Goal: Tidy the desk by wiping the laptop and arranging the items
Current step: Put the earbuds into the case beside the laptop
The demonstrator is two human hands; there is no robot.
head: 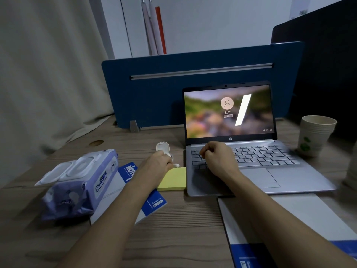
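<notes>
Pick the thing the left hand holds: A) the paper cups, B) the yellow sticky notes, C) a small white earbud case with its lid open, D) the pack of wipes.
C: the left hand grips the white earbud case, lid flipped up, just left of the laptop.

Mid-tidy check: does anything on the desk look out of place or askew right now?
Yes. The wet wipes pack lies tilted across a blue-and-white notebook with its flip lid open. The left hand holds a small white earbud case, lid up, beside the laptop. The yellow sticky notes overlap that notebook.
</notes>
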